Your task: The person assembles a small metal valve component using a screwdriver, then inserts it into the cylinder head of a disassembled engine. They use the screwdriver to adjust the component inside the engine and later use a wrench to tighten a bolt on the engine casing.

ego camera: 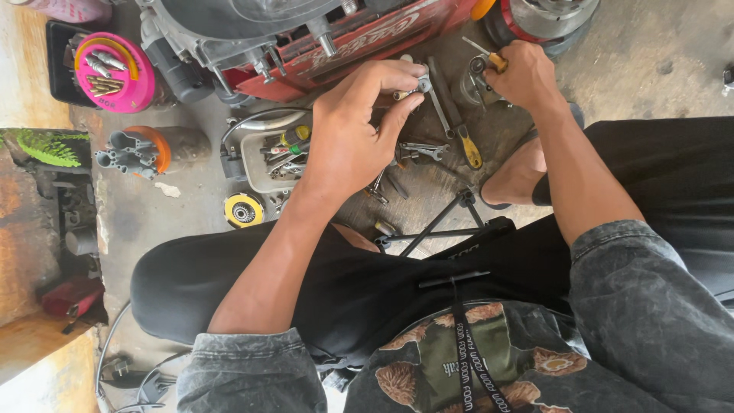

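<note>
Left hand (355,130) pinches one small metal part (423,84) between thumb and fingertips. Right hand (524,76) is curled shut around one yellow-handled tool (495,61); one yellow-tipped screwdriver (457,122) lies between them

Surface: stained concrete floor (650,53) | on it: grey tool tray (256,164), yellow disc (243,210), yellow-handled screwdriver (459,122), loose wrenches (420,151), black folding stand (447,222)
</note>
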